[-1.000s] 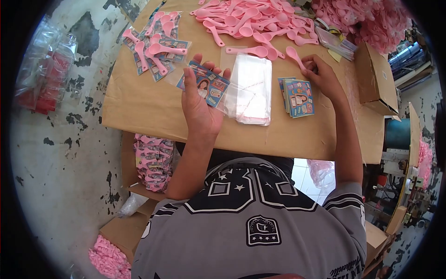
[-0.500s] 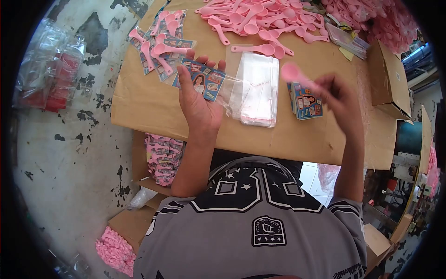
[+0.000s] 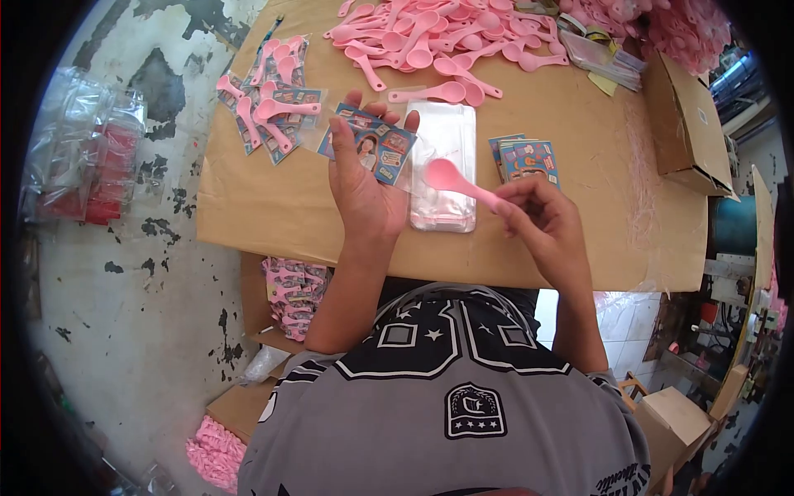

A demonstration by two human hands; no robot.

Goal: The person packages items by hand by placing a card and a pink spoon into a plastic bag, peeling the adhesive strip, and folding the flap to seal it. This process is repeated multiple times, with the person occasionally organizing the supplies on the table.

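Note:
My left hand [image 3: 364, 186] is palm up, its thumb and fingers holding a blue printed card [image 3: 379, 147] that sits in a clear plastic bag. Between the thumb and fingers of my right hand [image 3: 542, 219] is the handle end of a pink spoon [image 3: 453, 179]. The spoon's bowl points left, toward the card, and is apart from it. Beneath the spoon lies a stack of clear plastic bags [image 3: 444, 211]. A pile of blue printed cards [image 3: 529, 159] rests just beyond my right hand, which partly covers it from view.
A heap of pink spoons [image 3: 430, 37] covers the table's far side. Bagged cards with spoons [image 3: 269, 107] lie at the left. An open cardboard box [image 3: 682, 124] stands on the right edge. Under the table, another box holds packed spoons [image 3: 295, 298].
My right hand has brought the pink spoon left and nearer to me, from over the card pile to over the plastic bags. My left hand keeps the bagged card.

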